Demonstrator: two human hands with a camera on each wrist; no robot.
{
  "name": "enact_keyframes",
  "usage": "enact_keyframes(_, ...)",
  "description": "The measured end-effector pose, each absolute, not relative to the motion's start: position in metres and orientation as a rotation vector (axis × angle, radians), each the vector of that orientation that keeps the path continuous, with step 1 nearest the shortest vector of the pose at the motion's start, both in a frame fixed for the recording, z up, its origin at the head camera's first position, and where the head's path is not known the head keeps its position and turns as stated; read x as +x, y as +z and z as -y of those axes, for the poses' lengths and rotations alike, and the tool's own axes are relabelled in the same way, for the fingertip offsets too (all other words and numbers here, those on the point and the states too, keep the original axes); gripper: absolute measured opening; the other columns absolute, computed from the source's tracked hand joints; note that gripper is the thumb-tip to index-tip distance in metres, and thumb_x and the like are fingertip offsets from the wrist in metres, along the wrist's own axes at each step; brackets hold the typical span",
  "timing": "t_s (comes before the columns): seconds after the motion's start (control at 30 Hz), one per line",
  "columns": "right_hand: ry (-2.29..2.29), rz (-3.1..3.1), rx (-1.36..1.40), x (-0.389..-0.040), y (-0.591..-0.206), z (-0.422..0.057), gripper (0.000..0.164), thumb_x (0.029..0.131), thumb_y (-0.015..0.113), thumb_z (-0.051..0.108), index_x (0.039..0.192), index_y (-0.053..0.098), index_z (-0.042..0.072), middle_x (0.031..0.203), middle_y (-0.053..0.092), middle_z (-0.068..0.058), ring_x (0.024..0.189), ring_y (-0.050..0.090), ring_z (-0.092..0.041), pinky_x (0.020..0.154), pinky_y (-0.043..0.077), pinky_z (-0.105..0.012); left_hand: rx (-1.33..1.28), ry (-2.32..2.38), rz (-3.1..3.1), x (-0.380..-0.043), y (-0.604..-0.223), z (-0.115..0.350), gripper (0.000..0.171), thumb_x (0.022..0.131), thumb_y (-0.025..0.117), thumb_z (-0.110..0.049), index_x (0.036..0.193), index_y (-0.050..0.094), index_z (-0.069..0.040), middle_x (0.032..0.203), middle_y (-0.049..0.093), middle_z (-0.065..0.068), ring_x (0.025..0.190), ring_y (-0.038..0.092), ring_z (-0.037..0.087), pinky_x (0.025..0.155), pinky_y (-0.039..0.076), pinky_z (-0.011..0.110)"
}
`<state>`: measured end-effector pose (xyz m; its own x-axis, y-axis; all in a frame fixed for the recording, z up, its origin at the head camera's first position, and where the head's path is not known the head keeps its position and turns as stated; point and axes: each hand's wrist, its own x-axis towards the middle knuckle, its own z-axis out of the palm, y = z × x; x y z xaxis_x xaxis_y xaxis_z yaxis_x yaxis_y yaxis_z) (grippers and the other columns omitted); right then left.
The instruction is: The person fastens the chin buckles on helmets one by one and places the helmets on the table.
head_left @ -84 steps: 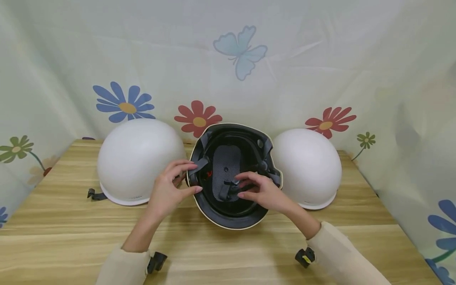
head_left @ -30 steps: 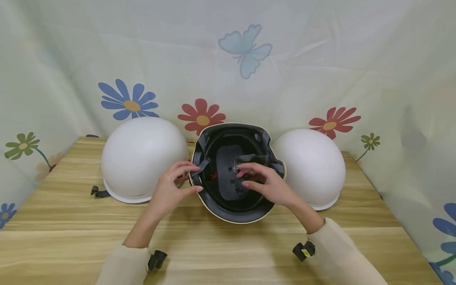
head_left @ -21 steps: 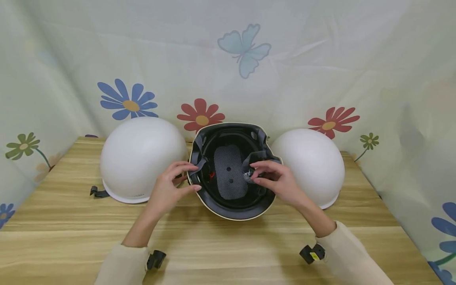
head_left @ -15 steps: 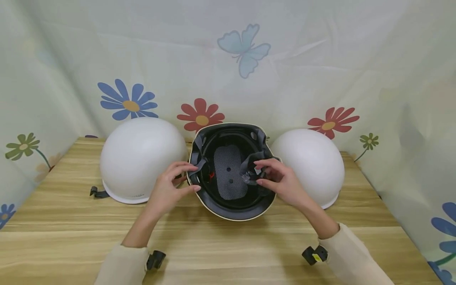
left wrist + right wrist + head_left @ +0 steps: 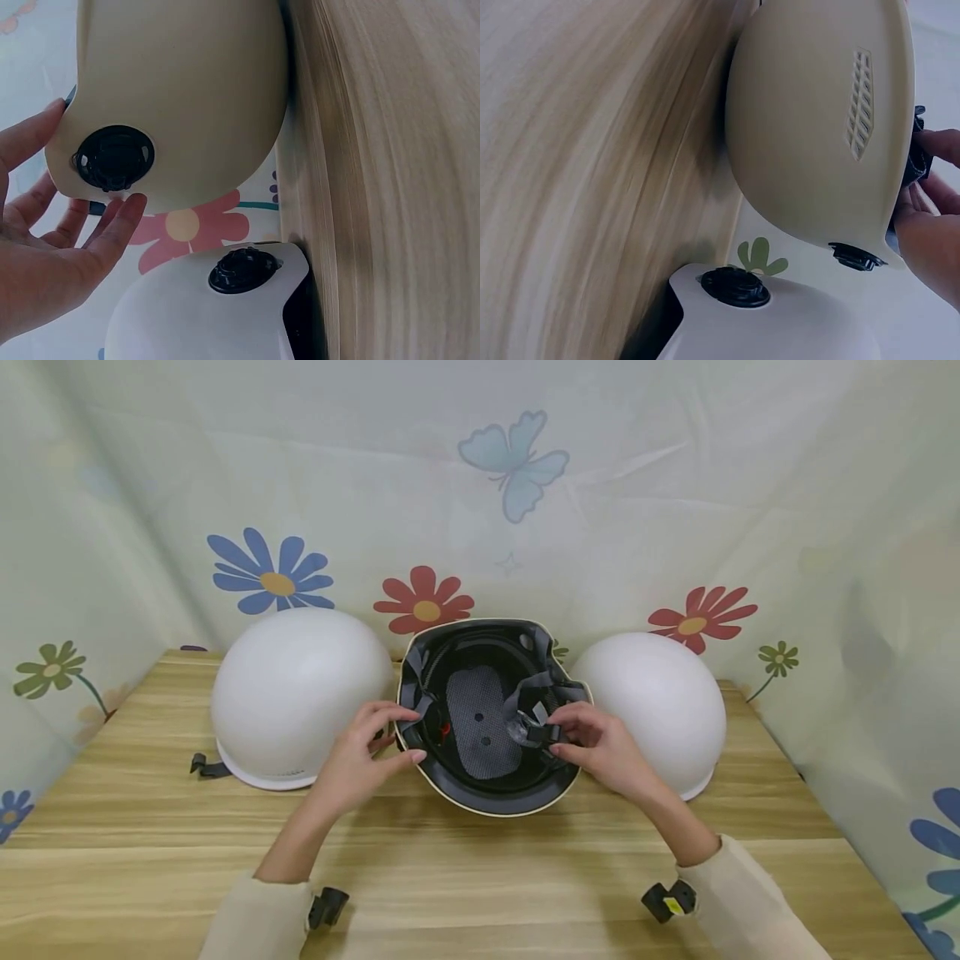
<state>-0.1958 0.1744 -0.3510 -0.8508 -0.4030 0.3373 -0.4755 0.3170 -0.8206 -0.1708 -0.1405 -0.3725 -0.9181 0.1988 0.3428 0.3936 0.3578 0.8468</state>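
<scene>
A cream helmet [image 5: 810, 127] lies crown-down on the wooden table, its black lined inside [image 5: 483, 727] facing up toward the head camera. My left hand [image 5: 362, 752] grips its left rim between thumb and fingers, close by a black round side fitting [image 5: 115, 158]. At the right rim my right hand [image 5: 600, 745] pinches the black buckle [image 5: 545, 734] on the end of the grey chin strap [image 5: 525, 689]. A piece of clear plastic [image 5: 521, 727] and a small white tag [image 5: 540, 712] show beside the buckle.
A white helmet [image 5: 300, 693] stands dome-up at the left, its black strap end [image 5: 208, 767] lying on the table [image 5: 465, 893]. Another white helmet [image 5: 652, 710] stands dome-up at the right. Behind them hangs a flower-printed cloth [image 5: 360, 468].
My right hand has moved from the middle of the helmet's inside to its right rim, carrying the buckle and strap along. My left hand has kept its hold on the left rim.
</scene>
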Motion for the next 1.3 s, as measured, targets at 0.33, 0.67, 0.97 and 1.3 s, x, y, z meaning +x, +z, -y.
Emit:
enact_keyframes(0.33, 1.613, 2.527, 0.857, -0.195, -0.343, -0.178, 0.027, 0.079, 0.067, -0.003, 0.106, 0.060, -0.001, 0.098, 0.056, -0.014, 0.082, 0.056, -0.021, 0.071, 0.048, -0.022, -0.528, -1.576, 2.441, -0.170, -0.371, 0.139, 0.038, 0.079, 0.072, -0.013, 0.114, 0.059, -0.007, 0.123, 0.043, 0.013, 0.115, 0.043, 0.030, 0.092, 0.041, 0.047)
enact_keyframes(0.67, 1.683, 2.482, 0.844, -0.194, -0.332, -0.178, 0.029, 0.081, 0.065, -0.002, 0.109, 0.058, -0.003, 0.102, 0.055, -0.014, 0.086, 0.056, -0.022, 0.074, 0.048, -0.022, -0.524, -1.565, 2.442, -0.170, -0.371, 0.139, 0.038, 0.079, 0.072, -0.012, 0.114, 0.059, -0.007, 0.122, 0.043, 0.013, 0.114, 0.044, 0.030, 0.092, 0.041, 0.046)
enact_keyframes(0.97, 1.736, 2.495, 0.908, -0.195, -0.342, -0.174, 0.028, 0.080, 0.065, -0.004, 0.107, 0.058, -0.004, 0.104, 0.054, -0.015, 0.089, 0.056, -0.027, 0.075, 0.048, -0.023, -0.522, -1.532, 2.456, -0.170, -0.369, 0.137, 0.038, 0.079, 0.073, -0.015, 0.113, 0.059, -0.007, 0.122, 0.044, 0.012, 0.113, 0.045, 0.030, 0.091, 0.042, 0.046)
enact_keyframes(1.3, 1.690, 2.508, 0.961, -0.198, -0.347, -0.172, 0.029, 0.079, 0.067, -0.004, 0.106, 0.060, -0.001, 0.099, 0.057, -0.013, 0.086, 0.055, -0.027, 0.073, 0.047, -0.025, -0.526, -1.435, 2.469, -0.170, -0.365, 0.135, 0.034, 0.080, 0.071, -0.021, 0.110, 0.062, -0.008, 0.119, 0.047, 0.011, 0.105, 0.048, 0.028, 0.090, 0.041, 0.045)
